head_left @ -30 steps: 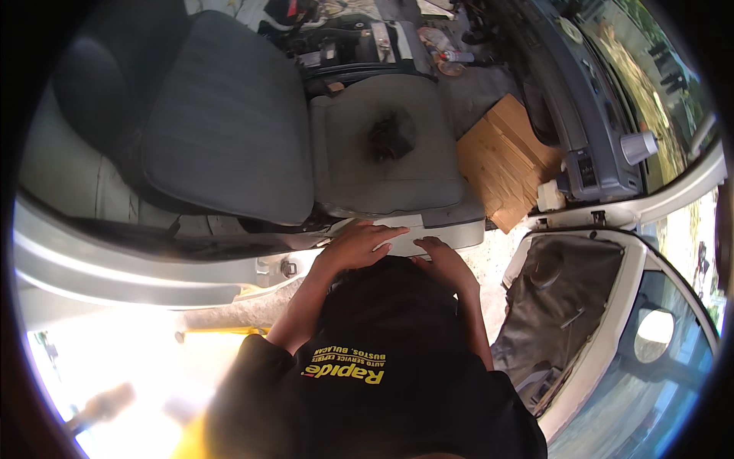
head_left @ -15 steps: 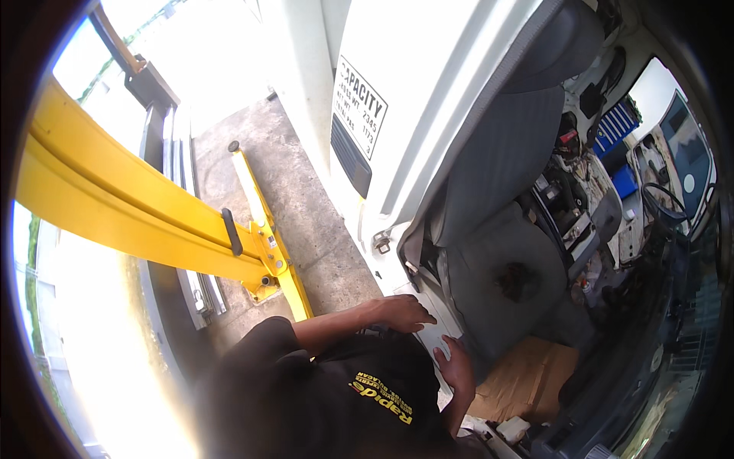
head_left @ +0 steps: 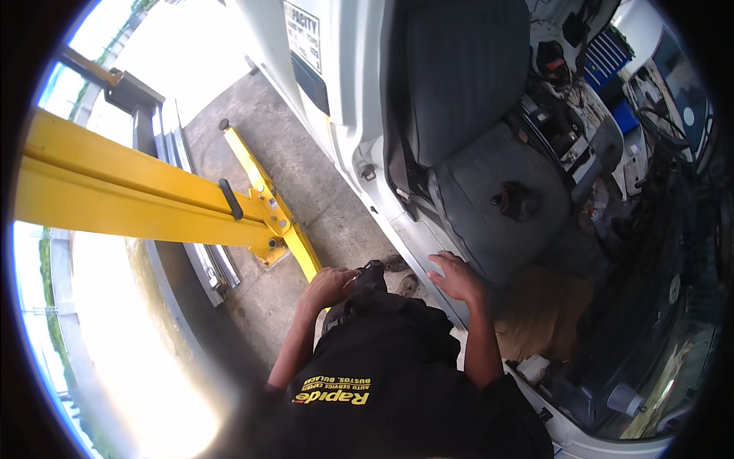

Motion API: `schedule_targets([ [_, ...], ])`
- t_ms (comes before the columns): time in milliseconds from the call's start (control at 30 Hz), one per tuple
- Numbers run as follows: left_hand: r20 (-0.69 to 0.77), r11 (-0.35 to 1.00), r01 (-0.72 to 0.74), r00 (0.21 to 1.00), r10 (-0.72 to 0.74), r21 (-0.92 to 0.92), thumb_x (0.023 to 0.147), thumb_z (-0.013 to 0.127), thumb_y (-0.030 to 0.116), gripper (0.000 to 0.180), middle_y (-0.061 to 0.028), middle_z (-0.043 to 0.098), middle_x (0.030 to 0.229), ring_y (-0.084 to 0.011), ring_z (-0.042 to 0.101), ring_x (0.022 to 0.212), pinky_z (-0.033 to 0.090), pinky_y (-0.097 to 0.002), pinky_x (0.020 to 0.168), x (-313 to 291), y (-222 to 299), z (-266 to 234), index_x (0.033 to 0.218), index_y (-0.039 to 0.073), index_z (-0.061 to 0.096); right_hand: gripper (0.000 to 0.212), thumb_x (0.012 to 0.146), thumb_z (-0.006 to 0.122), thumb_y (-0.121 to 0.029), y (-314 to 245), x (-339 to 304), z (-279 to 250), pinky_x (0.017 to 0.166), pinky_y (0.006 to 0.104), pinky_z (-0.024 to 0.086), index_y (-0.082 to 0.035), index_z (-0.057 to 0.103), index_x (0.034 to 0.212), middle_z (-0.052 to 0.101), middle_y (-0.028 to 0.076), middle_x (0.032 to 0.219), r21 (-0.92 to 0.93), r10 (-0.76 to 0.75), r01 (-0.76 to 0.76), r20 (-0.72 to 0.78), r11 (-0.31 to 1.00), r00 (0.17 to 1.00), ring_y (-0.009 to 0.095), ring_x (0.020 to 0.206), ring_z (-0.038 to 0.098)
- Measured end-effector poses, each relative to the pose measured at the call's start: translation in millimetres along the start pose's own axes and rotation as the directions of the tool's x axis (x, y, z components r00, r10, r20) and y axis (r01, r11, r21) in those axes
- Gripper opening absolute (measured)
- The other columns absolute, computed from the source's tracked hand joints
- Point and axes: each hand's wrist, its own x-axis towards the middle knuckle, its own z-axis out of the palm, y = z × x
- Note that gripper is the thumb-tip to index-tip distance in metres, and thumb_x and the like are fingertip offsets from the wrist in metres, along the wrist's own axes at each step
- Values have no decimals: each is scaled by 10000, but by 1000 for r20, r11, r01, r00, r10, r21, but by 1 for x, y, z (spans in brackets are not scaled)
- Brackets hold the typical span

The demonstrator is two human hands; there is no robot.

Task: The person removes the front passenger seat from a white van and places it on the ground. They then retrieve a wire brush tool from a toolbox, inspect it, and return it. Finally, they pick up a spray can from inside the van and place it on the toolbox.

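My right hand lies flat with fingers spread on the front edge of the grey car seat, by the white door sill. My left hand is drawn back against my hip, its fingers curled at a dark fold of my black clothing. Whether it grips anything is hidden. A small dark object rests on the seat cushion. The seat's backrest stands upright above it.
A yellow lift arm reaches across the concrete floor on my left, ending at a pad near my left hand. Brown cardboard covers the car's footwell. Cluttered parts and a blue case lie beyond the seat.
My left hand has come off the sill and back to my hip. My right hand stays at the seat edge. The view has swung left and now takes in the lift arm.
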Motion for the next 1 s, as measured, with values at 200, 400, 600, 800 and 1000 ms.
schedule_targets([
  [200,31,986,121,993,-118,-119,1049,641,242,312,-163,782,1203,-371,744,1121,584,-463,982,-38,4,13,1303,106,762,338,1045,706,-315,3,-6,-34,1070,441,546,-148,751,1335,675,155,1444,93,-13,46,-334,995,943,349,1240,696],
  [400,107,990,-47,992,62,-136,1045,647,199,301,-183,770,1221,-404,736,1115,581,-476,967,34,18,5,1305,87,750,195,1040,696,-151,87,-20,-54,867,348,595,-84,789,1199,787,129,1169,563,380,61,-631,825,677,238,1002,785],
  [600,89,932,-352,929,359,-87,1030,652,153,317,-219,754,1277,-434,729,1135,583,-486,977,125,67,-24,1328,85,736,244,1026,702,-194,109,-23,-92,893,339,589,-93,780,1234,778,152,1202,632,599,-106,-649,768,469,237,1020,776],
  [800,101,892,-438,888,449,-113,1061,665,213,313,-189,761,1301,-408,726,1183,578,-455,1031,177,112,-37,1344,106,743,445,998,753,-354,92,11,-80,1069,416,549,-78,727,1345,728,184,1348,291,491,-395,-528,871,693,312,1264,703],
  [1000,251,915,-393,881,402,-85,1074,652,311,368,-229,739,1329,-422,713,1211,562,-476,1058,204,101,-29,1381,119,722,877,950,795,-429,82,11,-14,1203,659,410,-68,408,1649,282,256,1756,0,570,-602,-323,798,755,460,1621,293],
])
